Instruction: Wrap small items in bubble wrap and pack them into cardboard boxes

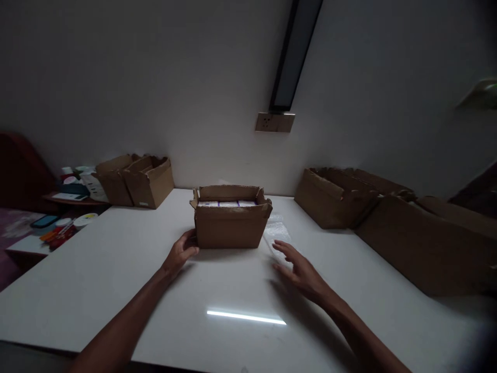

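Note:
An open-topped cardboard box [229, 228] stands upright at the middle of the white table [166, 311]. Inside it, the tops of several white packs with purple edges [229, 203] show. My left hand [181, 253] rests against the box's lower left corner, its thumb along the front and its fingers partly hidden at the side; it is not wrapped round anything. To the right of the box, my right hand [297, 269] hovers with fingers apart and nothing in them. Beneath and behind it lies a sheet of clear bubble wrap [278, 235].
Two cardboard boxes [149, 181] stand at the back left. More cardboard boxes [330, 199] line the right side. Left of the table, a low shelf [29, 244] holds small containers and a phone [44, 221]. A socket plate [275, 123] is on the wall.

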A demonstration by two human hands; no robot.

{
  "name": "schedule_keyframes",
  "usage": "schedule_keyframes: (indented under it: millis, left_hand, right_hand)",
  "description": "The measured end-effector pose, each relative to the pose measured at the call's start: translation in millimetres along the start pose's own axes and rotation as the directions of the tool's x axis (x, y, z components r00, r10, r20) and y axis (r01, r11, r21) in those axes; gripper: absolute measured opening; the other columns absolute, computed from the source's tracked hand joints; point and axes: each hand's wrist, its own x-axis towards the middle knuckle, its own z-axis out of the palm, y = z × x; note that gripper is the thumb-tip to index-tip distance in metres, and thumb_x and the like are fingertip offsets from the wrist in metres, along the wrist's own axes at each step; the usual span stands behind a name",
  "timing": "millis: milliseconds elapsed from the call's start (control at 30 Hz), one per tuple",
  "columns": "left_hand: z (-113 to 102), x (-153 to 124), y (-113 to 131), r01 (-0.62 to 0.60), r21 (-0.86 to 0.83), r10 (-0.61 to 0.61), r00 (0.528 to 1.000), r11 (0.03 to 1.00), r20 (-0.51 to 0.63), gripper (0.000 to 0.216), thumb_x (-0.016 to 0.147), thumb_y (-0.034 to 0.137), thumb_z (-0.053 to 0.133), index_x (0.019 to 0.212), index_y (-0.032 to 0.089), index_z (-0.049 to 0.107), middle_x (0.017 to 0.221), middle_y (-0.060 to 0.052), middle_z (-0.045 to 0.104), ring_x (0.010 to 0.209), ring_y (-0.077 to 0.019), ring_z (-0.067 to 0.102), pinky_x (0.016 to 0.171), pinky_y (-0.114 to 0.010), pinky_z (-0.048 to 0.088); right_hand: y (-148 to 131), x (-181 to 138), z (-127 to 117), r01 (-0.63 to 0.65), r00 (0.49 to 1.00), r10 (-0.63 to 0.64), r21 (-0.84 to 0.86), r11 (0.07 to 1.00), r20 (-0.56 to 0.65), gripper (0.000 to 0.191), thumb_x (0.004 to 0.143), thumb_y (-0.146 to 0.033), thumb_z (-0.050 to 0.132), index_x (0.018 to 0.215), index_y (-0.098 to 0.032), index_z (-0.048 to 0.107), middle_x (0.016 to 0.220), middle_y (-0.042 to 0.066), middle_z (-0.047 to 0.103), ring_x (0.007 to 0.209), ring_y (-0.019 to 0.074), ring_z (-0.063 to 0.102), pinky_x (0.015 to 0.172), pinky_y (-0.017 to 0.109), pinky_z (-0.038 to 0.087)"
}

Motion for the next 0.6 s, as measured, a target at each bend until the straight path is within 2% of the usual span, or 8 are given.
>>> schedule_keyframes:
  millis: [67,167,267,333,400,500,600]
  left_hand:
    - [-3,1,0,0.015,0.033,-0.013,0.998,0.999,-0.055,0.063,0.065,0.034,0.065,0.124,0.012,0.057,0.126,-0.014,0.066,0.118,-0.0312,0.06,0.102,-0.044,0.045]
    - [-8,3,-4,0.066,0.077,-0.051,0.983,0.995,-0.176,0.06,0.061,0.036,0.067,0.116,0.012,0.062,0.12,-0.014,0.068,0.114,-0.0324,0.062,0.099,-0.043,0.047]
    - [-9,5,-8,0.102,0.086,-0.077,0.964,0.991,-0.255,0.054,0.06,0.035,0.067,0.109,0.012,0.066,0.116,-0.014,0.07,0.112,-0.0327,0.063,0.098,-0.043,0.047]
    - [-8,5,-9,0.109,0.088,-0.08,0.955,0.99,-0.286,0.051,0.06,0.034,0.068,0.106,0.013,0.067,0.113,-0.013,0.07,0.11,-0.0314,0.063,0.098,-0.042,0.047]
    - [-7,3,-8,0.11,0.089,-0.077,0.946,0.99,-0.314,0.048,0.06,0.034,0.068,0.103,0.013,0.068,0.109,-0.013,0.071,0.107,-0.03,0.064,0.098,-0.042,0.047]
    - [-10,-5,-6,0.116,0.092,-0.076,0.929,0.989,-0.364,0.045,0.061,0.035,0.068,0.101,0.013,0.068,0.103,-0.011,0.072,0.101,-0.0283,0.066,0.096,-0.043,0.048]
    - [-15,-23,-1,0.115,0.101,-0.063,0.906,0.988,-0.419,0.045,0.064,0.037,0.068,0.102,0.014,0.067,0.105,-0.011,0.071,0.104,-0.0281,0.064,0.097,-0.043,0.047]
  right_hand:
    - [8,-27,-18,0.044,0.997,-0.033,-0.174,0.984,0.066,0.055,0.089,-0.031,0.05,0.144,-0.032,0.045,0.152,0.007,0.045,0.137,0.0287,0.044,0.11,0.052,0.04]
    - [18,-63,-40,0.092,0.989,-0.045,-0.357,0.93,0.138,0.067,0.085,-0.02,0.047,0.15,-0.035,0.036,0.154,0.004,0.042,0.138,0.0274,0.044,0.109,0.051,0.041]
    - [22,-77,-42,0.123,0.985,-0.054,-0.45,0.884,0.164,0.062,0.082,-0.018,0.048,0.142,-0.029,0.05,0.147,0.009,0.05,0.132,0.0297,0.05,0.102,0.051,0.046]
    - [22,-73,-35,0.113,0.99,-0.057,-0.475,0.873,0.13,0.047,0.084,-0.019,0.047,0.127,-0.025,0.064,0.134,0.012,0.062,0.123,0.0314,0.057,0.096,0.051,0.048]
    - [18,-63,-26,0.081,0.996,-0.053,-0.472,0.878,0.072,0.037,0.086,-0.019,0.045,0.111,-0.024,0.071,0.12,0.012,0.069,0.113,0.0312,0.062,0.091,0.05,0.049]
    - [2,-51,-20,0.046,0.999,-0.041,-0.426,0.903,0.022,0.032,0.084,-0.016,0.047,0.1,-0.024,0.073,0.104,0.01,0.074,0.096,0.0295,0.066,0.085,0.048,0.048]
    - [-26,-50,-20,0.029,0.999,-0.022,-0.31,0.95,0.028,0.026,0.087,-0.02,0.048,0.095,-0.024,0.073,0.091,0.009,0.074,0.08,0.0271,0.066,0.078,0.046,0.049]
